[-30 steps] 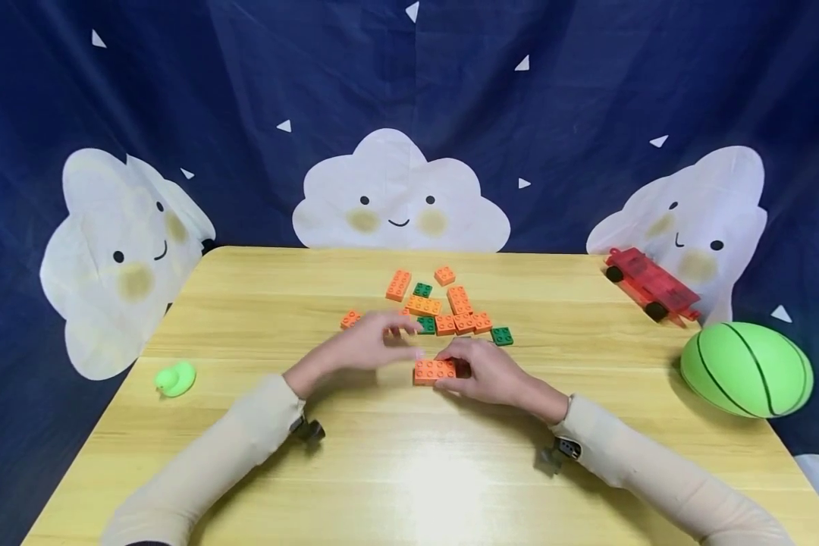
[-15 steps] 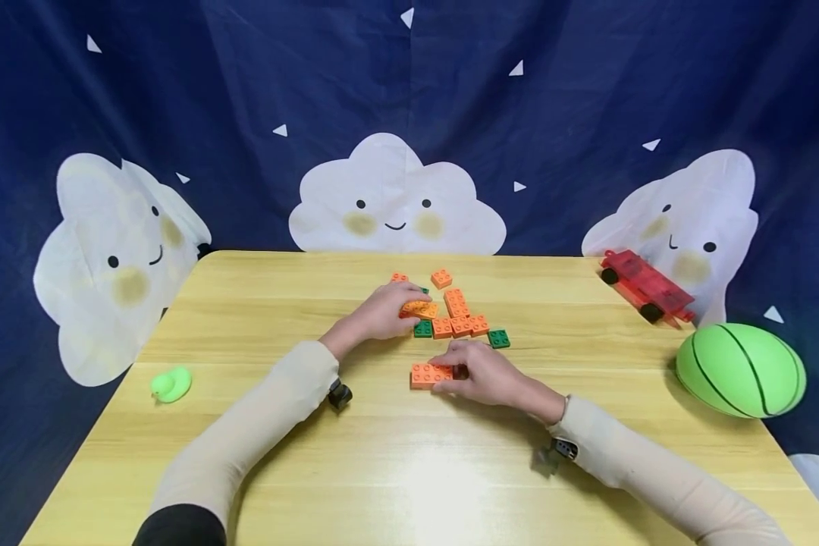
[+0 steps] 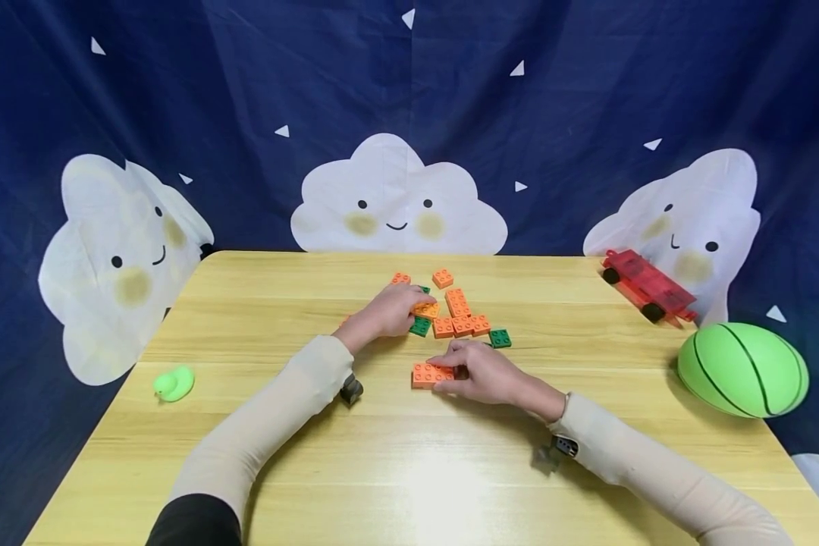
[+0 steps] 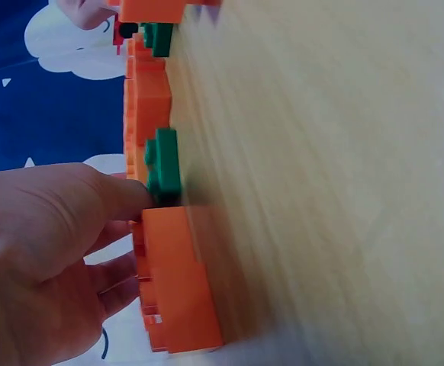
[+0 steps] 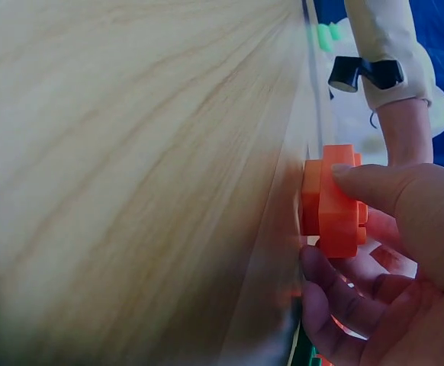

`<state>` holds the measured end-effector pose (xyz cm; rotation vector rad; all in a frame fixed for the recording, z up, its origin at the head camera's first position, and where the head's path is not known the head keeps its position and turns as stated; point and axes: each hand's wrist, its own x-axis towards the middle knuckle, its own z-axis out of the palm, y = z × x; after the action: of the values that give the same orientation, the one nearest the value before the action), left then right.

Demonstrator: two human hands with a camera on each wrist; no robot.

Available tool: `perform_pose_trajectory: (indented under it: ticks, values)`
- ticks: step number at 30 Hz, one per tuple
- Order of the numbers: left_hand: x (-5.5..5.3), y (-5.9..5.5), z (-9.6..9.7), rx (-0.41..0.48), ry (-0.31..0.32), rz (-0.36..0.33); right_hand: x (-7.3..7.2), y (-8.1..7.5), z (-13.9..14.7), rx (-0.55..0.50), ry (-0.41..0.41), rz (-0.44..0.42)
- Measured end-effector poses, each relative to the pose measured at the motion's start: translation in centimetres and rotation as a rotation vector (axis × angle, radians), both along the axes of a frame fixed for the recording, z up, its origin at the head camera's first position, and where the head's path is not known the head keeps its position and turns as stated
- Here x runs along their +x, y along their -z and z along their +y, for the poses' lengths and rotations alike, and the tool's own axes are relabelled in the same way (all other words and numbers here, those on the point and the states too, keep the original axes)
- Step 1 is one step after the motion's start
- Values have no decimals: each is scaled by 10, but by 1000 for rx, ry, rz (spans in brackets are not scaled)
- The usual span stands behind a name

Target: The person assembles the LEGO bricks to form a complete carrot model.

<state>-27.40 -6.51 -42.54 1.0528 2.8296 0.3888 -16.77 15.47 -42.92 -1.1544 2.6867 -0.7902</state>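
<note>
My right hand (image 3: 484, 371) pinches an orange building brick (image 3: 423, 374) near the middle of the table, thumb at the near side. In the right wrist view, a smaller orange layer (image 5: 311, 198) shows on the table side of that brick (image 5: 336, 221). Farther back, my left hand (image 3: 390, 309) reaches into the loose bricks, its thumb and fingers around a yellow-orange building brick (image 3: 426, 310), partly hidden by the fingers. A green brick (image 3: 419, 326) lies right by the left thumb. In the left wrist view, an orange brick (image 4: 180, 282) sits below the hand (image 4: 46, 252).
Several orange bricks (image 3: 457, 303) and a green one (image 3: 500, 338) lie right of the left hand. A green toy duck (image 3: 174, 384) is at the left. A red toy car (image 3: 648, 284) and a green ball (image 3: 742, 370) stand at the right of the wooden table (image 3: 355, 485).
My left hand moved forward and right into the bricks, then shifted slightly right with the yellow-orange brick. The green brick beside it turned a little. My right hand stays put.
</note>
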Motion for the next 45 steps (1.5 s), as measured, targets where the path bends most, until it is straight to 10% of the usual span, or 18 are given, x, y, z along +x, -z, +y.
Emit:
perform_pose_trajectory:
  ticks: [11,24,45]
  values:
    - [4,3,1,18,-38,51,-2,2,-1,19,-30,44]
    - [28,-18,-19,399,-16,-96,0,4,-3,40,3,49]
    - [85,-16,-46,351,93,-215,-6,5,-5,-66,29,-60]
